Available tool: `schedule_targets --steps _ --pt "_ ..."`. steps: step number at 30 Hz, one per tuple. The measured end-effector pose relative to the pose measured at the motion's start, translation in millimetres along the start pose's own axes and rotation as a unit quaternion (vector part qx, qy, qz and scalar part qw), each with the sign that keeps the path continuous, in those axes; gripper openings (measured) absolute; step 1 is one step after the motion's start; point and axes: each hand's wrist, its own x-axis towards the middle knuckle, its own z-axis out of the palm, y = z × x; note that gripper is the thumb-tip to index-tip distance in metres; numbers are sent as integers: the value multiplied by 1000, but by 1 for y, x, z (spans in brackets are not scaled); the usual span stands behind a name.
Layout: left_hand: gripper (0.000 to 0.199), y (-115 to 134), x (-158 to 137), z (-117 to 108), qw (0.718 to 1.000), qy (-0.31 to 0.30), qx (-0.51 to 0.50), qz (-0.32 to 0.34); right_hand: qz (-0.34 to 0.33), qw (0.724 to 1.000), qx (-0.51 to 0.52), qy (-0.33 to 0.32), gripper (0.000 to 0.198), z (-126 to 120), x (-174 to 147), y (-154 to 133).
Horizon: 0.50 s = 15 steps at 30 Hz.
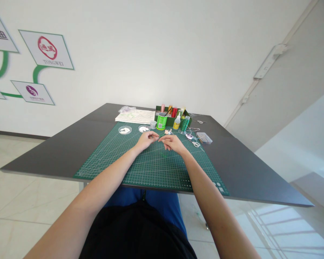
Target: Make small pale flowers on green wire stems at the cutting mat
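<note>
Above the green cutting mat [151,165], my left hand [148,139] and my right hand [173,143] meet almost fingertip to fingertip. Both are closed in a pinch on what looks like thin green thread. A loose loop of green thread [164,155] shows just below my right hand. The finer detail between the fingertips is too small to make out. Right behind the fingers lies a small pale decorated piece [167,132]. Two shallow round dishes, a left one [125,130] and a right one [144,128], hold small dark and white bits beyond my left hand.
A green box [189,121] of thread spools stands at the back. Before it are a bright green can [161,121], a glue bottle [176,122], a green spool [185,123] and a small tub [153,125]. Scissors [196,144] and a clear case [204,138] lie right; white sheets [136,117] back left.
</note>
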Motion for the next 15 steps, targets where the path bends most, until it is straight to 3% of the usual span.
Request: schedule_targets --steps 15 --pt "27 -1 0 -1 1000 2 30 8 -1 1000 6 0 31 1 1 0"
